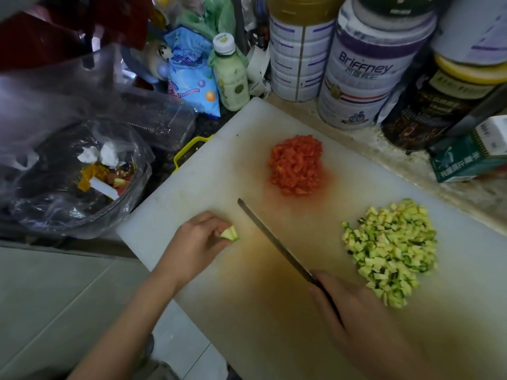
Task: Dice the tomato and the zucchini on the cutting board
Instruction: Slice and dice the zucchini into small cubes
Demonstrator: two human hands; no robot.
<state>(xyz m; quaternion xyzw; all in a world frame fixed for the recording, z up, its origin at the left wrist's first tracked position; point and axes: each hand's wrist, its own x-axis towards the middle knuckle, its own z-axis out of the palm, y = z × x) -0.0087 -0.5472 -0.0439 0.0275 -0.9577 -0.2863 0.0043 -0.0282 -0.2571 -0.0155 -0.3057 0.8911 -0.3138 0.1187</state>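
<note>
A white cutting board [208, 171] stained orange fills the middle of the head view. A heap of diced tomato [296, 164] lies at its far centre. A pile of diced zucchini [391, 249] lies at its right side. My left hand [199, 241] pinches a small zucchini end piece [230, 233] near the board's left edge. My right hand [354, 314] grips the handle of a knife [270, 238], whose blade points away to the upper left, edge-on, between the two hands.
A bowl lined with a plastic bag [82, 185] holding scraps stands left of the board. Tall tins [365, 69], a small bottle [231, 75], a blue packet [192, 72] and a green box [472, 157] crowd the back and right. A floor drop lies at lower left.
</note>
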